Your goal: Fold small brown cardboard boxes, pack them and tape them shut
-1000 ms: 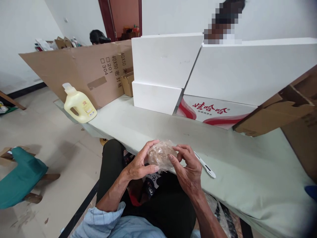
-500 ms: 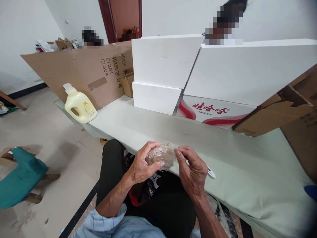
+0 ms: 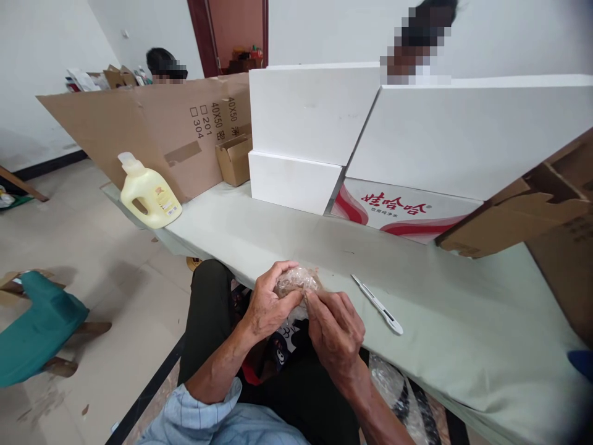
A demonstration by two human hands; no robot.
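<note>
Nearest us, our right hand point(image 3: 337, 324) has come inward since half a second ago: it was out at the wrap's right side, and now its fingertips meet our left thumb on the near face. We judge that the work has narrowed to one small spot of the wrap, with both hands bearing on it.

Our left hand point(image 3: 269, 303) grips the rounded bundle of crinkled, clear plastic film point(image 3: 296, 279), its fingers curled around the left and far sides and its thumb laid across the front. Our right hand is closed in a pinch on the bundle, fingers bent, its back toward us; just what the tips hold is hidden. The forearms rise from lower left and lower right. The bundle is held up at the near edge of the desk covered in pale green cloth point(image 3: 417, 278).

Right of the right hand, near that same edge, the slim white cutter with a slotted handle point(image 3: 377, 305) shows whole, no longer partly covered by our hand. Toward the far edge, the small open brown cardboard box point(image 3: 235, 161) shows more of itself, seemingly shifted leftward beside the stacked white boxes point(image 3: 296, 179).
</note>
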